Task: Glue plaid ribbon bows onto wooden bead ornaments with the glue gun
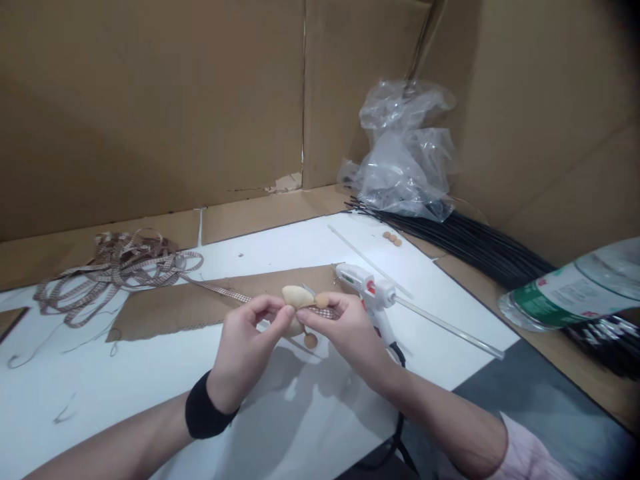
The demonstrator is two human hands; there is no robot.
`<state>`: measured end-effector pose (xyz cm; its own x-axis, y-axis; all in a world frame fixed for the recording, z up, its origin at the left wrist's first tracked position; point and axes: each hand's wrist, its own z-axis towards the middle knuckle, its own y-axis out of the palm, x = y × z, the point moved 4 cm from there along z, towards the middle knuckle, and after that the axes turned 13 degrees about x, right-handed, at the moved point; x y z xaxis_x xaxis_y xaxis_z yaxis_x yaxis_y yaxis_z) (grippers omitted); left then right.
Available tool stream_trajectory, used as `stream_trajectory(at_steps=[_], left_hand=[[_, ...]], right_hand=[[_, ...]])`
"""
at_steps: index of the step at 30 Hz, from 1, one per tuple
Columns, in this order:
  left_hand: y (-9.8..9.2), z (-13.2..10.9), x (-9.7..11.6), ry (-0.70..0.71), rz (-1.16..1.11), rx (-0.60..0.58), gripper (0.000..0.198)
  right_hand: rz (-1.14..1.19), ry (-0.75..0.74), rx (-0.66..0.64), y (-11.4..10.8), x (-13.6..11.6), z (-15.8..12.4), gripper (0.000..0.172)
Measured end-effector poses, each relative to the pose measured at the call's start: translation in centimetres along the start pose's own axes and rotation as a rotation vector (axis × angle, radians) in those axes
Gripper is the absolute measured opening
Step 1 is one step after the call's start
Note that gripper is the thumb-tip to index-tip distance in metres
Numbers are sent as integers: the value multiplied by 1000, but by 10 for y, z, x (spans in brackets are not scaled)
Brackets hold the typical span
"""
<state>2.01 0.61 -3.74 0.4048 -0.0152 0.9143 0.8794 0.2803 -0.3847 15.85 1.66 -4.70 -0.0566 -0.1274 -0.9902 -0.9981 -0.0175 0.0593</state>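
Note:
Both my hands meet over the white table (150, 373) and pinch a small tan wooden piece (297, 296) with a round bead (311, 341) hanging under it. My left hand (250, 347), with a black wristband, has its fingers closed on the piece's left side. My right hand (345, 327) pinches the right side together with the end of a brown checked ribbon (220, 289). The ribbon runs left across a cardboard sheet (200, 300) to a loose pile (115, 263).
A white glue gun (370, 293) with a clear glue stick (450, 328) lies just right of my hands. Three small wooden beads (393, 238), a bundle of black rods (480, 247), a crumpled plastic bag (405, 157) and a lying plastic bottle (570, 287) sit further right. Cardboard walls (150, 100) enclose the back.

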Motion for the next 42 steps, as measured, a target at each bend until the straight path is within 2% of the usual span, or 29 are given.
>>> stream_trajectory(at_steps=[3, 8, 11, 14, 18, 20, 22, 26, 31, 33, 35, 39, 40, 42], left_hand=[[1, 1, 3, 18, 11, -65, 19], [0, 6, 13, 6, -8, -252, 23], [-4, 10, 17, 21, 23, -290, 25], [-6, 14, 15, 12, 44, -337, 25], [1, 14, 10, -63, -45, -521, 23], [4, 12, 9, -95, -73, -573, 24], [5, 12, 8, -109, -72, -522, 23], [3, 11, 3, -129, -69, -300, 25], [5, 5, -2, -152, -102, -175, 23], [5, 5, -3, -150, -98, -163, 20], [5, 6, -2, -137, -72, -219, 21], [8, 10, 2, -42, 44, -493, 23], [7, 10, 3, -12, 55, -521, 20], [6, 12, 5, 38, 47, -503, 23]], right_hand=[[-2, 12, -15, -4, 0, 4, 15], [-82, -31, -7, -12, 0, 14, 18], [-138, -32, -28, -12, -1, 15, 17], [-127, -13, -100, -11, -3, 14, 15], [-69, 40, -224, -9, -2, 12, 19], [-54, 44, -241, -8, -2, 12, 18], [-87, 18, -180, -7, -3, 11, 12], [-201, -78, 7, -6, -7, 7, 10], [-339, -415, 100, -3, -16, -1, 8], [-363, -472, 108, -4, -17, -1, 7], [-373, -409, 72, -7, -15, 4, 7], [-348, -155, -155, -10, -3, 17, 11], [-343, -111, -211, -10, 0, 20, 12], [-343, -59, -285, -11, 5, 23, 12]])
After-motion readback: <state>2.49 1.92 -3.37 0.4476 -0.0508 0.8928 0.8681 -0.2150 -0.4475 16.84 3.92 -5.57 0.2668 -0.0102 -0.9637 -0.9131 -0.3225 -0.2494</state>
